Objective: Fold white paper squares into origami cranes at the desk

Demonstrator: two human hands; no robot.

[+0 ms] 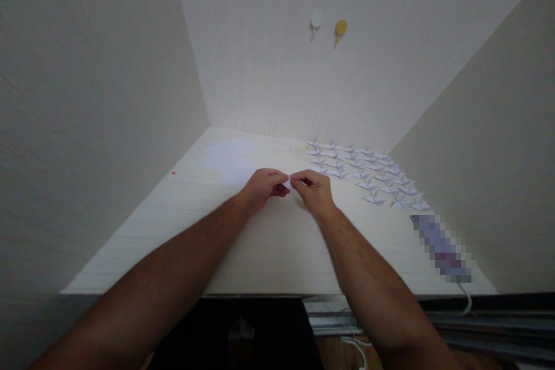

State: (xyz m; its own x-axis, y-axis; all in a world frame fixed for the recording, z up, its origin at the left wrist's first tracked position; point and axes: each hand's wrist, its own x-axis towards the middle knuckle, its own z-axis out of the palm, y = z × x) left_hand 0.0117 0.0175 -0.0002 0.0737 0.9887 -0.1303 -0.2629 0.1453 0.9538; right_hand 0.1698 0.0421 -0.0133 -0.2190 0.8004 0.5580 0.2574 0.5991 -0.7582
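Between my two hands, above the middle of the white table [277,254], is a small folded piece of white paper [287,184]. My left hand [265,188] pinches it from the left, thumb on top and fingers curled beneath. From the right, the thumb and forefinger of my right hand [313,188] pinch its other side. The fingers hide much of the paper, so its exact shape cannot be made out. To the right, folded paper cranes [368,186] stand in several rows. Behind my left hand lie loose white paper sheets [229,156], spread and overlapping.
A blurred-out flat object [442,248] lies at the table's right side, with a white cable [466,300] hanging over the front edge. Walls enclose the table at left, back and right. A white hook [316,19] and a yellow hook [340,28] are on the back wall.
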